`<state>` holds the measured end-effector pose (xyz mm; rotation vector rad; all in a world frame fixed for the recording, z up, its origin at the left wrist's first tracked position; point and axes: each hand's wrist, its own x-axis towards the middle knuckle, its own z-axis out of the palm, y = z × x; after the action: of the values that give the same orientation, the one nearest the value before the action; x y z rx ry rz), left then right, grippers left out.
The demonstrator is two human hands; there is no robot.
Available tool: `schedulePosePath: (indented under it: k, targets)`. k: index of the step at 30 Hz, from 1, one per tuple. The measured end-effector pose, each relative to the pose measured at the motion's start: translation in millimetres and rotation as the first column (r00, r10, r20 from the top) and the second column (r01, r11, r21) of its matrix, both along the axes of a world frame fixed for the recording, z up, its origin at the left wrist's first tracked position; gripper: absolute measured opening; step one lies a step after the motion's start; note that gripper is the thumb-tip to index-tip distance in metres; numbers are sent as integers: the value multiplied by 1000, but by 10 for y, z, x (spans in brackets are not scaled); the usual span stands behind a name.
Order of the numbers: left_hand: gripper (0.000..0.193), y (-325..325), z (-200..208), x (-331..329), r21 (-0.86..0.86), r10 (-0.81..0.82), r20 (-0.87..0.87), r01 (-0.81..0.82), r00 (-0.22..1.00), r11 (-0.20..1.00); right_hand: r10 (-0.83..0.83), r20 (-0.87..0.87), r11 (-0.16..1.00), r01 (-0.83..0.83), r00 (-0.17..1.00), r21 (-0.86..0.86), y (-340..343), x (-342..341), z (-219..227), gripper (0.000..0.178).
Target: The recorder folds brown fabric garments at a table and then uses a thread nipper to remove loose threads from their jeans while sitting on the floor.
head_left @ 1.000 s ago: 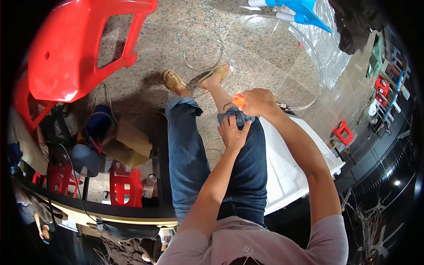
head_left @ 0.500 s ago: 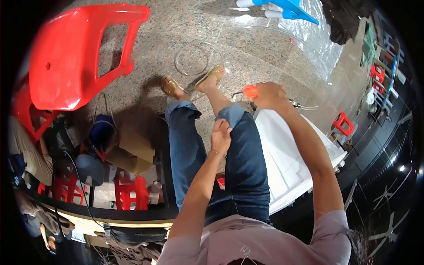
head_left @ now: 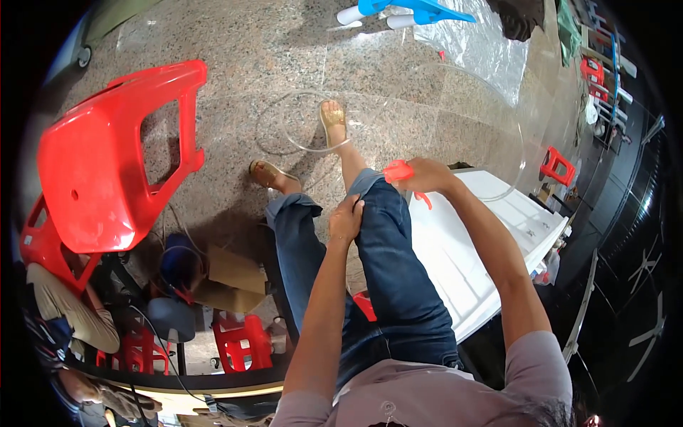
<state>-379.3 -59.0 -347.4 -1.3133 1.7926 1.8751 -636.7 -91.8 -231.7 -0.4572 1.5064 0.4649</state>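
My right hand (head_left: 429, 174) is closed round a red air blow gun (head_left: 398, 171), held just off my right knee, with a red lever showing below the fingers. A clear hose (head_left: 523, 142) loops in the air near it; the join between them is hidden. My left hand (head_left: 346, 219) is closed on the leg of my blue jeans (head_left: 384, 220) at the inner side of the right knee, bunching the cloth. Both jeans legs are rolled up at the hem. My feet wear gold-coloured shoes (head_left: 333, 121).
A large red plastic stool (head_left: 85, 171) is at the left, beside a cardboard box (head_left: 238, 274) and a seated person's leg (head_left: 71, 306). A white panel (head_left: 462, 242) lies to my right. Ahead are a blue and white piece (head_left: 413, 13) and clear plastic sheeting (head_left: 491, 50).
My right hand has brought the blow gun down and closer to my right knee. The hose loop has shifted and risen. My view has swung, and my feet have moved.
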Motion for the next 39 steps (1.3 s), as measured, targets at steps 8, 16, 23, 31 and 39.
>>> schedulePosePath:
  k: [8,16,23,31,39]
  targets:
    - [13,133,-205,-118,-74,3,-67,-8,998,997,232,-493,918,-357,838,-174,-70,20,-114,31]
    - [18,93,-212,-256,-177,-172,-318,120,932,977,237,-193,957,-263,952,-119,-193,-89,-227,39]
    - [30,-136,119,-582,-254,-480,105,490,871,834,208,-316,974,-225,926,-18,67,-277,-289,36]
    - [35,-464,121,-452,-281,-495,170,523,852,805,-60,-75,998,62,995,29,282,-370,-315,35]
    - [33,-605,91,-405,-252,-491,173,520,854,816,144,-303,977,-183,942,-105,95,-68,-130,44]
